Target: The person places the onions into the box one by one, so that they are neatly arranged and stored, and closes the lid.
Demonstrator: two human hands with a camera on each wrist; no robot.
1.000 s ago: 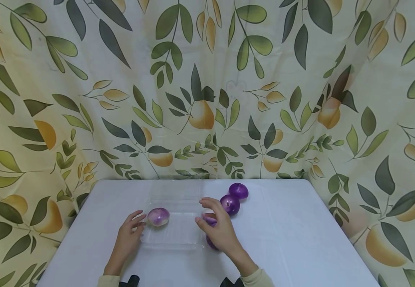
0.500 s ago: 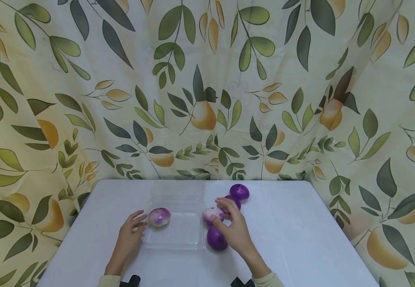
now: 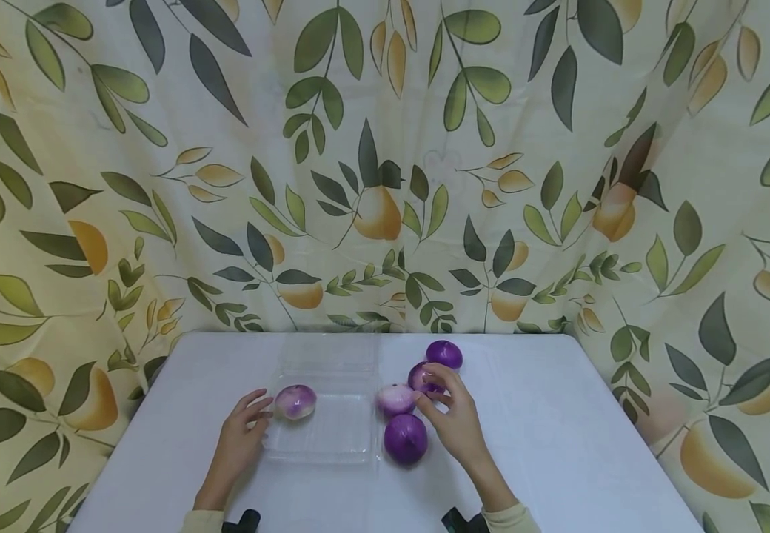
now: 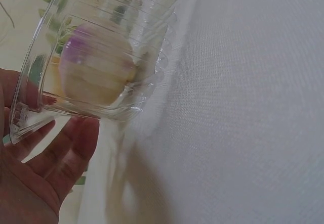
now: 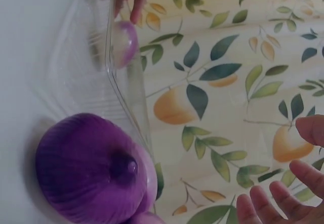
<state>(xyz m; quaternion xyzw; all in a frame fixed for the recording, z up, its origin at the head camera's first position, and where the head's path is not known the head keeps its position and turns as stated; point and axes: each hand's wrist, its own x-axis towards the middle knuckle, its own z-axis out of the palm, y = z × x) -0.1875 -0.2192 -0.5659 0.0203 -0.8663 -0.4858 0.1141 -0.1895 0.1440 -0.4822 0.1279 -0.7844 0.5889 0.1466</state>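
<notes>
A pale purple-and-white onion (image 3: 295, 402) sits in the left part of a clear plastic container (image 3: 352, 451), whose lid is folded back behind it. My left hand (image 3: 241, 437) rests at the container's left rim, fingers loosely bent; in the left wrist view its fingers (image 4: 76, 145) touch the clear wall. Along the container's right side lie a pale onion (image 3: 394, 400) and a dark purple onion (image 3: 406, 440). My right hand (image 3: 454, 426) hovers just right of the pale onion, fingers spread and holding nothing. The fingers partly cover another purple onion (image 3: 418, 376).
One more purple onion (image 3: 444, 354) lies farthest back, near the far edge of the white-covered table (image 3: 558, 429). A leaf-and-fruit patterned curtain (image 3: 385, 185) hangs behind the table.
My right hand has drawn back rightward from the container's right edge, uncovering the pale onion and the dark one in front. My left hand stays at the container's left rim.
</notes>
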